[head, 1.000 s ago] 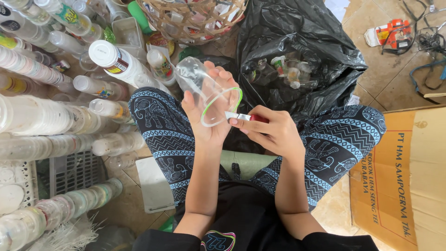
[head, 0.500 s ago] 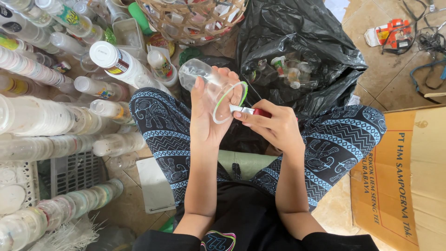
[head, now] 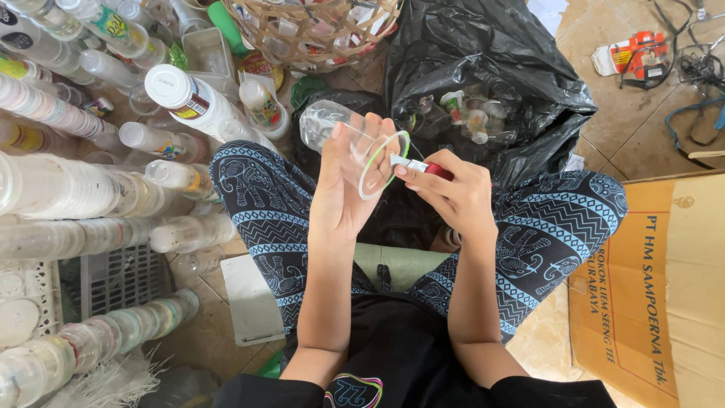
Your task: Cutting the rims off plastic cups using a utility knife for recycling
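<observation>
The person sits cross-legged on the floor, both forearms raised over the lap.

Left hand [head: 343, 193]: fingers closed round a clear plastic cup [head: 351, 147], gripped about its body. The cup lies tilted, base toward the far left, open mouth toward the right. A green band runs round the rim.

Right hand [head: 453, 193]: fingers pinched shut on a small cutter [head: 419, 166] with a red handle. Its pale blade end touches the cup's rim on the right side. The two hands are just beside each other, with the cup between them at the centre of the scene, above the knees.

Surroundings: a black plastic bag [head: 491, 83] stands open just beyond the hands, to the far right, with small clear containers inside. A woven basket [head: 310, 30] sits at the far edge, holding more plastic items. Rows of stacked clear cups [head: 68, 189] and plastic bottles [head: 192, 98] lie along the left side. A pale slatted crate [head: 113, 276] sits near left among them. A flattened cardboard box [head: 664, 287] lies on the tiled floor [head: 634, 113] at the right. The patterned dark trousers [head: 544, 227] cover both knees.
</observation>
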